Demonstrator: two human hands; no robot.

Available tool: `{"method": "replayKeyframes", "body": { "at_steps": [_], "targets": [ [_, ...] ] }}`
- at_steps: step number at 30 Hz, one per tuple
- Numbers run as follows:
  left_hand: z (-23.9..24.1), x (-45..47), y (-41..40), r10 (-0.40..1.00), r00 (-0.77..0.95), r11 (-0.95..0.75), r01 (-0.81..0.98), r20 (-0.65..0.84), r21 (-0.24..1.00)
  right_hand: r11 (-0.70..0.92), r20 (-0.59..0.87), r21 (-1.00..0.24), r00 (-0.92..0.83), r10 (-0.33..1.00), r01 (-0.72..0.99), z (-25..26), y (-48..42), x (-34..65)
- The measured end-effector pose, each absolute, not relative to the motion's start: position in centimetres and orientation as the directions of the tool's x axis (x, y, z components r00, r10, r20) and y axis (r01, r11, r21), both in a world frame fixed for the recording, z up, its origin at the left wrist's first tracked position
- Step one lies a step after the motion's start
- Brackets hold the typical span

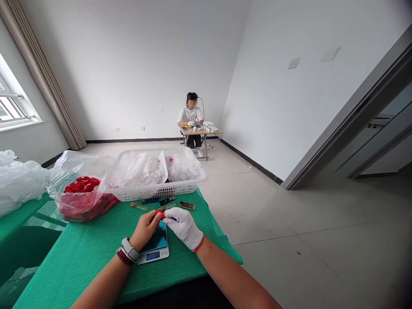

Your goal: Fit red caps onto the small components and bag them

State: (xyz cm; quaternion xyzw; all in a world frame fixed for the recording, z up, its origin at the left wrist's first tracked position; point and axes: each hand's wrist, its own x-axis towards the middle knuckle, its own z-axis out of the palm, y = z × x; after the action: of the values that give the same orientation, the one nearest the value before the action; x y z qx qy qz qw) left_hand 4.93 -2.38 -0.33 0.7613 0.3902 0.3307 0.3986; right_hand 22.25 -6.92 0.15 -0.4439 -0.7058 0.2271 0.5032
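Note:
Both my hands meet above a small digital scale (pixel 161 239), whose lit display appears to read zero. Bare fingers of my left hand (pixel 146 230) pinch a small red piece (pixel 162 215), probably plastic. On its other side, my right hand (pixel 182 225), in a white knitted glove, also grips the red piece. Its exact kind cannot be made out, as the fingers cover much of it. To the left, a clear plastic bag (pixel 80 159) stands open with many similar red pieces (pixel 84 184) inside.
Behind my hands is a white plastic basket (pixel 157 190) full of clear bags. A black-and-yellow strip (pixel 187 206) and other small packets lie before it on the green cloth (pixel 86 244). More plastic bags (pixel 22 182) are at left. A person (pixel 190 114) sits at a far table.

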Motion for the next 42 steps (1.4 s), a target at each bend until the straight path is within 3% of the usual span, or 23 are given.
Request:
{"method": "replayKeyframes", "body": {
  "at_steps": [8,15,18,27,34,37,42],
  "targets": [
    [0.3,5.1,-2.4,0.835,0.504,-0.416,0.317,0.22,0.852,0.64,0.653,-0.64,-0.138,0.745,0.425,0.3,-7.1,22.4],
    [-0.3,5.2,-2.1,0.837,0.546,-0.172,0.219,0.025,0.96,0.699,0.745,-0.45,-0.198,0.637,0.556,0.0,-7.3,22.4],
    [0.0,5.3,-2.2,0.832,0.554,-0.179,0.201,0.039,0.963,0.676,0.715,-0.493,-0.188,0.673,0.547,-0.1,-7.3,22.3],
    [0.3,5.1,-2.3,0.807,0.503,-0.502,0.309,0.309,0.808,0.563,0.608,-0.72,-0.022,0.793,0.405,0.5,-7.3,21.8],
    [-0.2,5.1,-2.2,0.797,0.466,-0.573,0.382,0.383,0.725,0.303,0.356,-0.871,0.071,0.932,0.387,-0.4,-6.6,21.6],
    [-0.2,5.1,-2.2,0.811,0.474,-0.539,0.373,0.344,0.755,0.295,0.36,-0.857,0.082,0.929,0.424,-0.7,-6.6,21.5],
    [-0.4,5.1,-2.3,0.863,0.442,-0.419,0.357,0.244,0.835,0.531,0.581,-0.695,-0.056,0.812,0.485,-0.2,-7.0,21.5]
  ]
}}
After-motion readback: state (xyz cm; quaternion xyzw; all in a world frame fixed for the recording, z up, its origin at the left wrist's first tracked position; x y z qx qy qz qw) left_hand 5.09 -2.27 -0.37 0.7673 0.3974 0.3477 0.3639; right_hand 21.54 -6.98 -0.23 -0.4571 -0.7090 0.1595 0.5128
